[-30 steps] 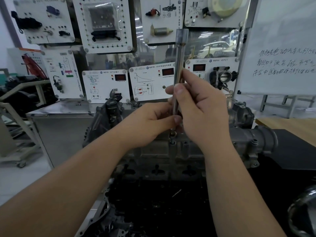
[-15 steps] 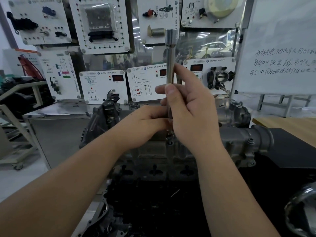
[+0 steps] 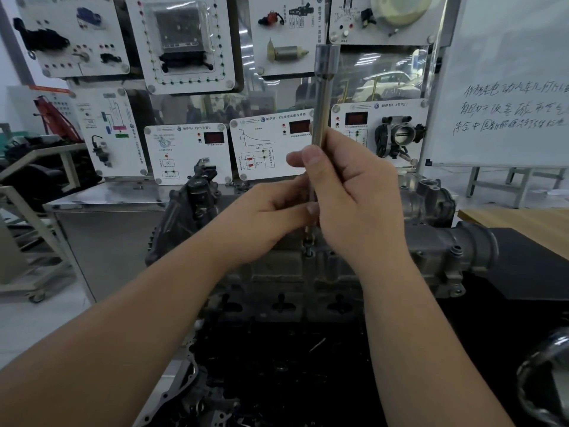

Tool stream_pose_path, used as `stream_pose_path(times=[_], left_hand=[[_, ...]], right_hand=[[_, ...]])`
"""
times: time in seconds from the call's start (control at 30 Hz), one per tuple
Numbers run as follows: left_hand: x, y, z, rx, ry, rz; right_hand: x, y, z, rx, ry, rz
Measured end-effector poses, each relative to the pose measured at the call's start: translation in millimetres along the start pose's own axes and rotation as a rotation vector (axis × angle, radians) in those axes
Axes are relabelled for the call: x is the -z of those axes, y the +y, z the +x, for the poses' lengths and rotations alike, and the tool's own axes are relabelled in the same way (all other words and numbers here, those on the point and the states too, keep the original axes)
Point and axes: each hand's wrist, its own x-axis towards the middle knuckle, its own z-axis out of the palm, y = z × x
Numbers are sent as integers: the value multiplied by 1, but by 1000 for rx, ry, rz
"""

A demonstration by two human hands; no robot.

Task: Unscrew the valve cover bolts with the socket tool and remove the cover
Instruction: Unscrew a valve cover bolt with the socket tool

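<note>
A long steel socket tool [image 3: 322, 100] stands upright over the grey valve cover [image 3: 338, 272] of an engine. Its lower tip sits on a bolt [image 3: 308, 249] at the cover's top edge. My right hand [image 3: 351, 198] grips the shaft at mid-height, thumb and fingers curled round it. Lower on the shaft, just above the bolt, my left hand [image 3: 271, 217] pinches the tool with its fingertips. The shaft between the two hands is mostly hidden.
White training panels [image 3: 264, 146] with sensors hang behind the engine. A whiteboard [image 3: 505, 87] stands at the right, above a wooden table [image 3: 523, 223]. A steel cabinet [image 3: 101, 229] is at the left. Dark engine parts [image 3: 277, 380] lie below the cover.
The view shifted slightly; both hands stay on the socket tool over the same bolt. My right hand's fingers have moved a little round the shaft.
</note>
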Motion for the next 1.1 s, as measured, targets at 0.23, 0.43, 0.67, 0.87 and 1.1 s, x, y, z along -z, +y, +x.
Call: stream_pose_path(times=[0.23,0.43,0.67,0.87,1.1], left_hand=[[-2,-4,2,14,27,27],[-3,1,0,3,38,-14],[-1,-2,1,3,13,32],[-5,3,-1,-34,40,79],[-1,1,-1,1,6,70]], right_hand=[[-3,1,1,-8,-6,33],[-1,1,0,42,39,-13],[-2,2,1,-26,-16,65],[-3,1,0,35,61,-3],[-2,3,0,-34,-22,26]])
